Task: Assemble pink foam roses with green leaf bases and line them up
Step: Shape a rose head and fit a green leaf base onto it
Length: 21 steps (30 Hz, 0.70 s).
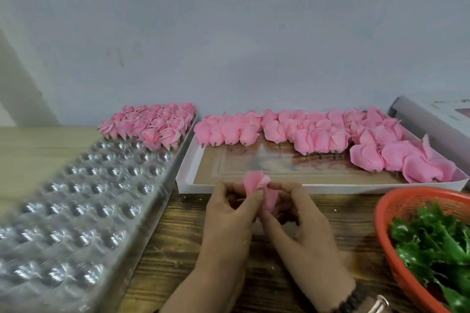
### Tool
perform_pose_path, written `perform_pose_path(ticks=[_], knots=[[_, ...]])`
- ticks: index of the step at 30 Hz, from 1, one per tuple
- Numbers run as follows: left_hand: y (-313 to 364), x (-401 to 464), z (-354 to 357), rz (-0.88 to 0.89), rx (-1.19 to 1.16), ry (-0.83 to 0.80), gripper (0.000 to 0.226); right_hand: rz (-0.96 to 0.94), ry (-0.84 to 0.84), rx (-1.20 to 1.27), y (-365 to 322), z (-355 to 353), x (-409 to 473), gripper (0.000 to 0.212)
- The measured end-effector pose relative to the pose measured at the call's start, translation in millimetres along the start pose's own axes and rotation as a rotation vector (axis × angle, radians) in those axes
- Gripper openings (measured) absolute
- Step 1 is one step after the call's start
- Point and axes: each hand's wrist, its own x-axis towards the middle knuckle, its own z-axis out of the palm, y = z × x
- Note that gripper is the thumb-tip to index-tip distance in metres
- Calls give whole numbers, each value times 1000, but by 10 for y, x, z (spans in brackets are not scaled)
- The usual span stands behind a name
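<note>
pale grey wall [254, 33] behind wooden table [267, 274].

A pink foam rose [262, 192] sits at lower centre of the frame, petals loose and splayed upward, pinched between both hands. Unfinished pink roses [318, 137] lie in rows across centre right. Finished roses [152, 124] stand packed at centre left. Glossy green leaf bases [437, 241] are heaped at lower right.

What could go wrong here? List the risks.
1. Both hands, left hand and right hand, pinch the rose; its thin petals could crease or tear.
2. The leaves sit in the basket by the right wrist; a reach might knock it.
</note>
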Motion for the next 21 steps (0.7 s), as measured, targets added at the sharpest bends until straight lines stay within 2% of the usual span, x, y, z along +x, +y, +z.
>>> perform_pose_path(ticks=[3, 7, 10, 12, 15, 16, 18, 21], knots=[[-16, -115, -35, 23, -11, -5, 15, 38, 22, -13, -44, 53, -75, 31], [-7, -191, 11, 44, 19, -114, 20, 60, 114, 6, -119, 17, -91, 20], [-17, -193, -7, 17, -42, -175, 44, 80, 189, 137, -166, -17, -71, 17], [-35, -201, -41, -108, -106, -249, 62, 101, 214, 245, -195, -42, -67, 24], [-13, -247, -39, -340, -211, -510, 52, 131, 173, 287, -223, -95, -121, 27], [-5, -250, -31, -393, -252, -554, 49, 137, 139, 290, -227, -105, -149, 26], [-2, -227, -10, -442, -349, -542, 50, 136, 56, 294, -238, -101, -196, 25], [17, -192, 24, -441, -365, -485, 36, 182, -31, 383, -227, -88, -218, 21]])
